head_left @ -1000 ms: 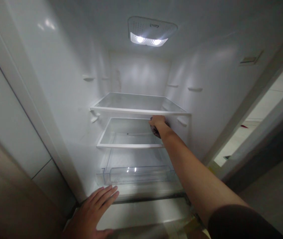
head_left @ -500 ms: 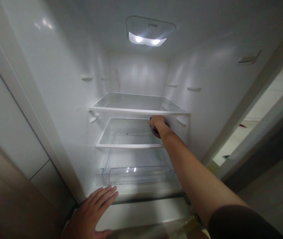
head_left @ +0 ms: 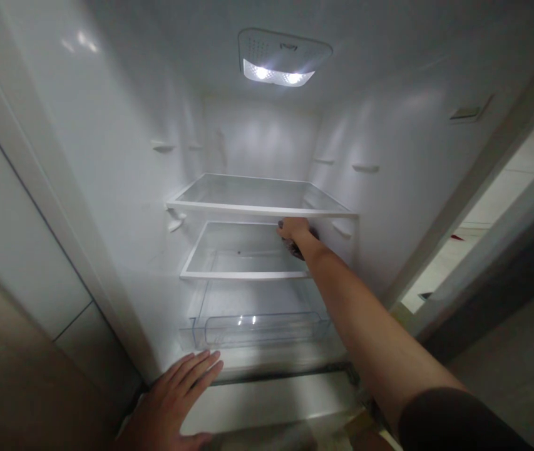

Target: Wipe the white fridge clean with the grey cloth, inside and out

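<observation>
My right hand reaches into an open fridge, between the upper glass shelf and the lower glass shelf. Its fingers are closed on a crumpled dark cloth, which lies against the right part of the lower shelf. Most of the cloth is hidden under the hand and wrist. Low on the left, my left hand is open with its fingers stretched out, by the fridge's bottom front edge. What its palm rests on cannot be made out.
Below the shelves sits a clear plastic drawer. A lit lamp is set in the ceiling. Small shelf supports stick out from both side walls. White cabinet panels stand on the left; the fridge door is on the right.
My right hand has shifted slightly to the left over the lower shelf with the cloth. My left hand stays in place.
</observation>
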The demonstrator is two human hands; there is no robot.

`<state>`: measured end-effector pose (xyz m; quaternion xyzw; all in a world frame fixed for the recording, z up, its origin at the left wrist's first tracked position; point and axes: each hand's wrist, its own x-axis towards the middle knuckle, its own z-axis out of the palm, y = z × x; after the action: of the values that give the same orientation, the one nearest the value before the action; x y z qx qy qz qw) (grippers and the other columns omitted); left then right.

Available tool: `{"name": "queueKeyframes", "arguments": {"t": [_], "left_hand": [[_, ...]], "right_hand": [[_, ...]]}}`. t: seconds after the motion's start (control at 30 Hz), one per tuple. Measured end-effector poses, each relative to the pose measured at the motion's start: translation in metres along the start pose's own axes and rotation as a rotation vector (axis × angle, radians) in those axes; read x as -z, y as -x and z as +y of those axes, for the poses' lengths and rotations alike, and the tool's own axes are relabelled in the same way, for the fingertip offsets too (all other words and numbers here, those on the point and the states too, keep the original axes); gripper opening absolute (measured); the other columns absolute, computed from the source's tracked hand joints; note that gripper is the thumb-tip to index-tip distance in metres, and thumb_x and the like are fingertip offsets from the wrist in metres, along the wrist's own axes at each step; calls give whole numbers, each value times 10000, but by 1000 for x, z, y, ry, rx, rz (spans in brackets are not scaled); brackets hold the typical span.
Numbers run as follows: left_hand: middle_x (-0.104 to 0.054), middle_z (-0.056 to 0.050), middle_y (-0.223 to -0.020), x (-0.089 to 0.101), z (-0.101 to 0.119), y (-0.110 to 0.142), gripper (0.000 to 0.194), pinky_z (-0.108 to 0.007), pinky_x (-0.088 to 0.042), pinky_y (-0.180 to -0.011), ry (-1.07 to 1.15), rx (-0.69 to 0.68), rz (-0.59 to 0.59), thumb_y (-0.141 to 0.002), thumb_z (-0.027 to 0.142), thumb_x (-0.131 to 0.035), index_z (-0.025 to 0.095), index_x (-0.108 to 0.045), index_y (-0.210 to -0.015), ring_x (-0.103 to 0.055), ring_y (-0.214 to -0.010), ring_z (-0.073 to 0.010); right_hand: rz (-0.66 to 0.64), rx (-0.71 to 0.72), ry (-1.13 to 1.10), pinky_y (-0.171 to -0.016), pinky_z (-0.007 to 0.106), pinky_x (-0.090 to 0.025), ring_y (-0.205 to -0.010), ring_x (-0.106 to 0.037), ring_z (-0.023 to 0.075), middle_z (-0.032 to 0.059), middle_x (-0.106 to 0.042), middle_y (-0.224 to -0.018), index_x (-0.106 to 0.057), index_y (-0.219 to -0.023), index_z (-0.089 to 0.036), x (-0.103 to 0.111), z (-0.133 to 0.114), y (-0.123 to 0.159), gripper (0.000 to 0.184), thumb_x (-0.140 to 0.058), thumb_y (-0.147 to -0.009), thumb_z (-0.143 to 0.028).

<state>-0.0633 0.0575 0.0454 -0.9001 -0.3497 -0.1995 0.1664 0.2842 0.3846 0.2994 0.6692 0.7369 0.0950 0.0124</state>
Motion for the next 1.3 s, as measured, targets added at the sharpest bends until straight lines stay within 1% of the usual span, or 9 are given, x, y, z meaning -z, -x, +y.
{"name": "queueKeyframes", "arguments": {"t": [0.2,0.33,0.5,0.6,0.67,0.73,0.9,1.07,1.3], "left_hand": [[-569,-7,-1689,5,2,-6,1035,-393,-411,-1231,10,13,8,-931,840,-630,286,-355,-1760,-588,-1436,-281],[-572,-3,-1686,8,2,-7,1038,-382,-385,-1242,39,22,-10,-939,854,-606,295,-330,-1769,-573,-1450,-274],[-546,6,-1709,5,2,-5,1074,-408,-394,-1247,90,39,-76,-924,851,-632,337,-256,-1788,-572,-1458,-290],[-539,-2,-1714,3,2,-3,1089,-420,-380,-1258,98,45,-85,-907,852,-647,341,-259,-1787,-564,-1473,-298],[-532,-13,-1719,2,2,-2,1101,-432,-372,-1264,99,53,-83,-891,826,-686,339,-266,-1784,-557,-1481,-305],[-533,-15,-1718,3,2,-3,1091,-435,-359,-1269,91,50,-72,-893,803,-704,337,-275,-1781,-551,-1486,-303],[-548,-21,-1705,6,3,-6,1066,-412,-327,-1276,50,22,-27,-925,842,-647,305,-296,-1775,-538,-1489,-281],[-542,-25,-1711,4,3,-5,1065,-401,-270,-1304,18,7,-12,-926,827,-656,284,-306,-1772,-517,-1507,-275],[-540,-21,-1712,1,4,-3,1087,-429,-304,-1293,49,29,-31,-901,785,-715,314,-282,-1780,-537,-1489,-298]], "right_hand": [[77,238,-76,-1162,536,-533,-1301,-669,288,137,-682,-1410,-678,-1419,-163,1,-21,7,451,-685,-1100,-481],[139,350,-196,-1179,479,-502,-1340,-656,309,162,-686,-1437,-683,-1424,-167,-1,-55,-1,409,-614,-1123,-435],[239,425,-438,-1159,359,-496,-1347,-644,276,140,-684,-1451,-647,-1470,-183,6,-150,1,408,-464,-1159,-374],[332,403,-601,-1203,332,-465,-1425,-579,243,145,-618,-1524,-586,-1526,-152,15,-212,20,451,-348,-1174,-303],[402,378,-686,-1241,346,-438,-1492,-513,237,147,-528,-1612,-498,-1610,-164,20,-236,38,489,-322,-1166,-265],[467,392,-774,-1254,341,-430,-1506,-490,222,129,-502,-1623,-445,-1649,-192,22,-244,56,511,-344,-1150,-236],[604,599,-1005,-1228,293,-456,-1393,-562,208,120,-570,-1461,-562,-1531,-175,20,-227,101,448,-483,-1094,-226],[568,676,-913,-1173,318,-515,-1321,-610,231,90,-591,-1420,-578,-1537,-200,22,-219,135,496,-582,-1045,-261],[495,381,-797,-1050,411,-608,-1180,-685,271,58,-582,-1464,-538,-1594,-320,35,-228,123,490,-465,-1110,-354]]}}
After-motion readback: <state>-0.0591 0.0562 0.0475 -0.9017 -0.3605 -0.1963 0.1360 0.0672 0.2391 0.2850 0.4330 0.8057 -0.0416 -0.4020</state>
